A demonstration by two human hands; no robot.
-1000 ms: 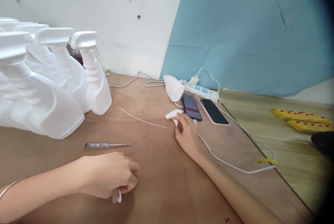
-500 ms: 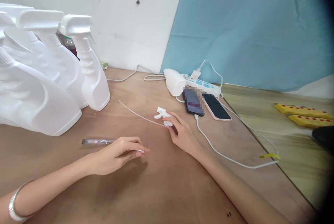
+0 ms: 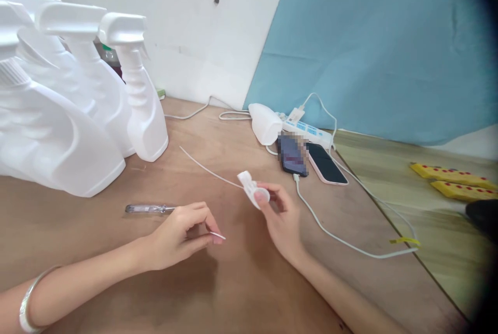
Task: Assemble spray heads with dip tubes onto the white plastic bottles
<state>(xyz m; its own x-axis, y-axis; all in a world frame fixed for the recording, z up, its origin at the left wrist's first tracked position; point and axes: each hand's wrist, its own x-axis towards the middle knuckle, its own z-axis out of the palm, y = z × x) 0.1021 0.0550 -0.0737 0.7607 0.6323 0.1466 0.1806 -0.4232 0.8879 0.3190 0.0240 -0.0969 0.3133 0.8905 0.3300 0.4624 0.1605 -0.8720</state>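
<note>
My right hand (image 3: 282,214) pinches a small white trigger sprayer mechanism (image 3: 251,187), its round end turned towards me. A thin white tube (image 3: 210,169) runs over the table up to this part; whether it is attached I cannot tell. Between the thumb and fingertips of my left hand (image 3: 192,233) is a thin, flat white piece (image 3: 218,235), seen almost edge-on and largely covered. Just behind the left hand lies a screwdriver with a clear handle (image 3: 146,209).
Several white spray bottles (image 3: 150,121) crowd the left side. Near the back lie a white plastic cover (image 3: 266,124), a power strip (image 3: 311,130), a dark phone (image 3: 292,155) and a pink-edged phone (image 3: 327,163). A white charging cable (image 3: 330,238) curves beside my right arm.
My right hand has lifted the sprayer mechanism off the table and turned it, drawing it closer. My left hand still pinches the flat piece, which now shows more. The view has shifted slightly.
</note>
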